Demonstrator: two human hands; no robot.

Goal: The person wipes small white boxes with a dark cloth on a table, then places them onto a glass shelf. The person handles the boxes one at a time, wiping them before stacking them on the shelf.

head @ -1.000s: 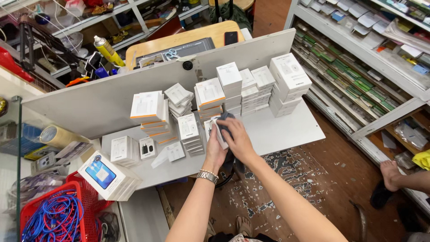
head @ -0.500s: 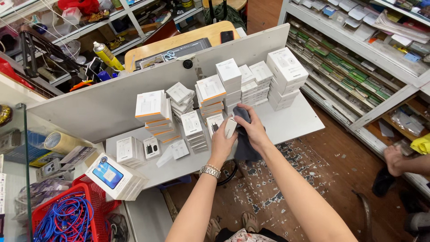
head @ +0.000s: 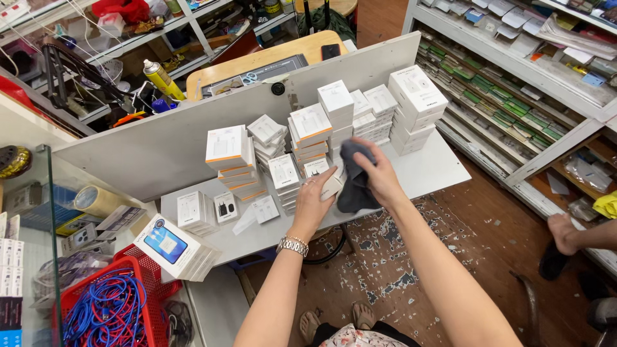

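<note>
My left hand [head: 316, 198] grips a small white box [head: 331, 186] just above the front of a white shelf [head: 437, 168]. My right hand [head: 375, 172] holds a dark grey cloth [head: 353, 185] pressed against that box. Stacks of white boxes [head: 311, 132] rise on the shelf right behind both hands. A metal watch sits on my left wrist.
A tall box stack [head: 416, 106] stands at the shelf's right end, more boxes [head: 228, 157] at the left. A red basket of blue cables [head: 106, 308] and a phone box [head: 170, 245] sit lower left. Another person's foot [head: 565, 232] is at the right by the wall racks.
Both hands have lifted slightly away from the shelf with the small box, and the cloth has come up over the box between them.
</note>
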